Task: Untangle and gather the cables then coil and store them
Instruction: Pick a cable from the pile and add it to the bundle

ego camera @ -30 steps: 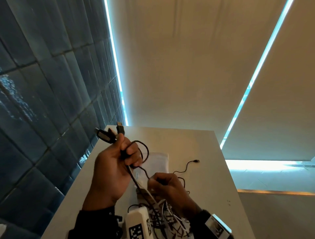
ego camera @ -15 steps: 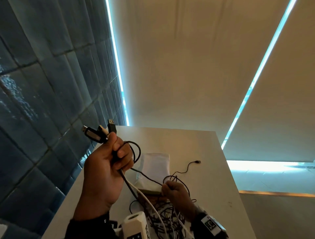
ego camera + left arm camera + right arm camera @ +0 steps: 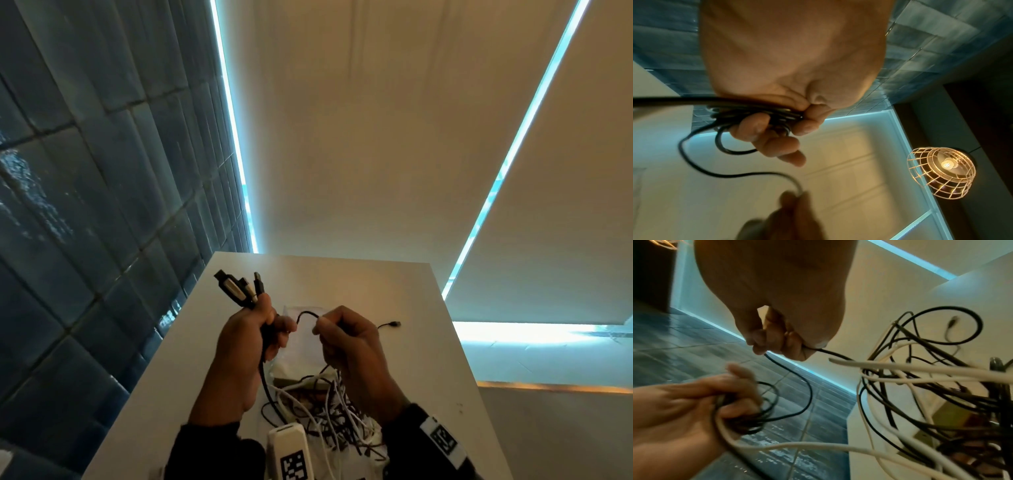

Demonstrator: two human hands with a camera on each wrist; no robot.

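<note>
My left hand [image 3: 255, 334] is raised over the white table [image 3: 428, 349] and grips a bundle of black cable loops [image 3: 756, 113], with several plug ends [image 3: 239, 287] sticking up above the fist. My right hand [image 3: 346, 337], close beside it, pinches a thin black cable [image 3: 305, 314] that arcs across to the left fist [image 3: 694, 402]; the same cable [image 3: 795, 373] shows in the right wrist view. Below both hands a tangle of black and white cables [image 3: 325, 407] lies on the table. One loose plug end [image 3: 394, 323] rests further right.
A clear plastic bag [image 3: 301, 342] lies on the table behind the hands. A dark tiled wall [image 3: 85, 205] runs along the table's left side. Pale blinds with light strips fill the back. A wire-cage lamp [image 3: 941, 172] hangs overhead.
My right hand has risen from the tangle on the table to the level of the left fist, drawing the thin black cable up. The left hand has shifted right, toward the middle.
</note>
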